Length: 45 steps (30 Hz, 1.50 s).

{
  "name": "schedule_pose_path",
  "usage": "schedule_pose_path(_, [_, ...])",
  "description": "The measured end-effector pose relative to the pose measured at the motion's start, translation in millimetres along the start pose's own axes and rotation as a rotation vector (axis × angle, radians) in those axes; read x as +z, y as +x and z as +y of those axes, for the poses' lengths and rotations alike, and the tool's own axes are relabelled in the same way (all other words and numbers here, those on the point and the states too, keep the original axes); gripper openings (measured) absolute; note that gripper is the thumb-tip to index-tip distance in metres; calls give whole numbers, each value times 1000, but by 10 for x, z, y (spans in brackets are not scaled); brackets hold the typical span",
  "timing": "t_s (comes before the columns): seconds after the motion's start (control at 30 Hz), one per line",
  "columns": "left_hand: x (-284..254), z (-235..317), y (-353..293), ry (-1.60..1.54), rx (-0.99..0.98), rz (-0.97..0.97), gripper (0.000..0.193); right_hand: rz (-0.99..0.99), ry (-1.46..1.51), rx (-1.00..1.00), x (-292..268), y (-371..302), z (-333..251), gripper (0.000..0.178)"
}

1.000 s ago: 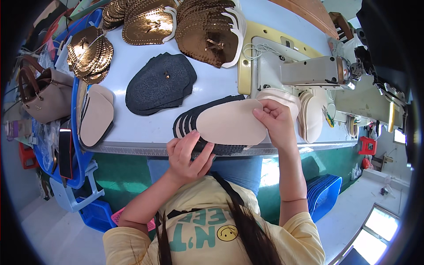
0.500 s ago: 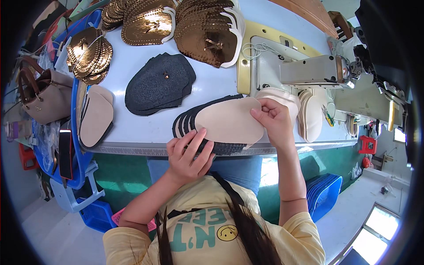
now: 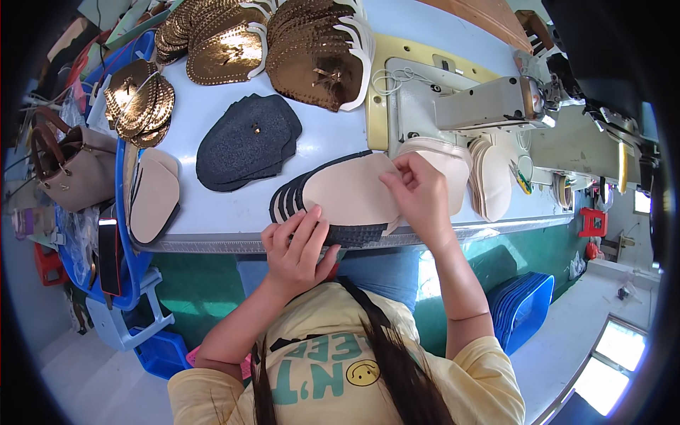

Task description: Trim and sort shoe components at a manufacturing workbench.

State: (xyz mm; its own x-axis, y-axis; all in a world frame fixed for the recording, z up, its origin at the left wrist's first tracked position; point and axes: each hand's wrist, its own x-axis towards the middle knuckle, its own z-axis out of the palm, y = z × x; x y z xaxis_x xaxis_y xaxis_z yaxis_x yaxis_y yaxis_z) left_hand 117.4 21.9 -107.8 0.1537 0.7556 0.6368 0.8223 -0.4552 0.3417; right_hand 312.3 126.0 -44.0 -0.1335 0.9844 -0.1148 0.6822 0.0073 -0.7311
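A beige sole-shaped piece (image 3: 348, 194) lies on top of a fanned stack of black sole pieces (image 3: 290, 200) at the near edge of the pale blue table (image 3: 340, 134). My right hand (image 3: 419, 198) pinches the right end of the beige piece between thumb and fingers. My left hand (image 3: 297, 244) rests with its fingers spread on the near left edge of the stack, pressing it down. A grey sewing machine (image 3: 467, 103) stands just behind my right hand.
A black glittery pile (image 3: 248, 142) lies mid-table, gold sequinned pieces (image 3: 312, 57) at the back. More beige pieces (image 3: 489, 177) sit right of the machine, others in a blue tray (image 3: 152, 195) at left. A brown handbag (image 3: 67, 166) hangs left. Blue crates (image 3: 524, 304) stand below right.
My left hand has slid up from under the table edge onto the stack, fingers spread. My right hand has shifted its pinch slightly on the beige piece's right end.
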Motion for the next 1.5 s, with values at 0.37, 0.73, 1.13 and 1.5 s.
schedule_pose_path(0.37, [-193, -29, 433, -11, -40, -349, 73, -99, -297, -726, 166, -431, -37, 70])
schedule_pose_path(0.73, [-463, -233, 546, -79, -4, -251, 53, -44, -167, -651, 63, -522, 35, 71])
schedule_pose_path(1.13, [-1479, -1449, -199, 527, -426, -172, 66, 347, 32, -321, -511, -560, 495, 8])
schedule_pose_path(1.5, [-933, -912, 379, 66, -230, -86, 45, 280, -403, -394, -719, -109, 511, 34])
